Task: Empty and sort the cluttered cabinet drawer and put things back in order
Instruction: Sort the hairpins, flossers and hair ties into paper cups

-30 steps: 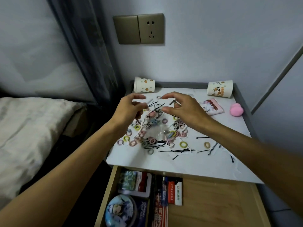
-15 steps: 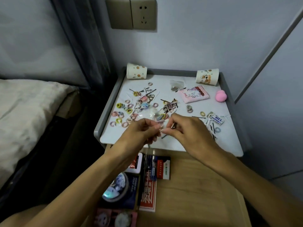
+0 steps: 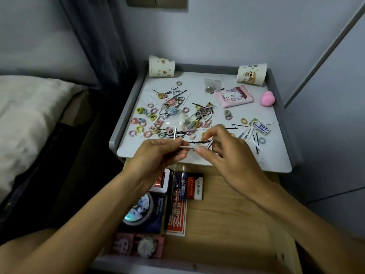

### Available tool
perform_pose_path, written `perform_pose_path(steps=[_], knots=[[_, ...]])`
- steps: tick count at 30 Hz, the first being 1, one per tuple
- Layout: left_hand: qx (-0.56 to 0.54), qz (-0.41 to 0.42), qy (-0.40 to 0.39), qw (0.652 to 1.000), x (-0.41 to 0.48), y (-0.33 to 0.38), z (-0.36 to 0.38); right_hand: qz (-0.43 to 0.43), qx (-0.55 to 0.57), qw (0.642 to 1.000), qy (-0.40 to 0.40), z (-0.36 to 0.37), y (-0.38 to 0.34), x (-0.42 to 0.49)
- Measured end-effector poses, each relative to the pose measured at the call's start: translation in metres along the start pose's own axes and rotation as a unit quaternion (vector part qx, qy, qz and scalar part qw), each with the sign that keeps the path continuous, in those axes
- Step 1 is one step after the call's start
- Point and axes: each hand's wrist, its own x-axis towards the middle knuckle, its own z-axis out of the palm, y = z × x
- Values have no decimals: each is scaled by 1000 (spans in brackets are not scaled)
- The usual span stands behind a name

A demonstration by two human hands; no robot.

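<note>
Step in hand: sorting, with the contents lying tipped out on the tabletop (image 3: 197, 80). Both hands are hovering over the tabletop's front edge, just left of its middle. The left hand (image 3: 156, 155) is gripping a few thin silver clips (image 3: 174, 135): its fingers (image 3: 173, 144) are curling narrow around them, one clip pointing up, another lying level toward the right. The right hand (image 3: 227, 155) is pinching the free end of the level clip between thumb and forefinger, and its other fingers (image 3: 215, 133) are arching loosely above; whether they are holding anything more, I cannot tell. Hair ties (image 3: 142, 123) are lying scattered from the left edge to the centre, and bobby pins (image 3: 239, 125) are lying loose toward the right edge. The drawer (image 3: 227, 214) is standing open below the front edge, with a round tin (image 3: 138, 212) and a red card box (image 3: 176, 218) sitting along its left side and bare wood to the right. Judgement: the clips are being gathered into one bundle. The next move is probably calling for aligning the clip with the others, then reaching for the remaining loose pins, with a steady left-hand grip so the bundle is not slipping.
</note>
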Motion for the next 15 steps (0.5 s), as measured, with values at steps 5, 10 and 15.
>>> perform_pose_path(steps=[5,10,15], knots=[[105,75,14,992,-4,-8,5,104,74,991,-46,2,-1,3],[109,57,9,992,-8,-11,7,99,31,994,-22,-7,6,3],[80,49,4,996,-7,-18,11,104,-24,985,-134,-9,7,2]])
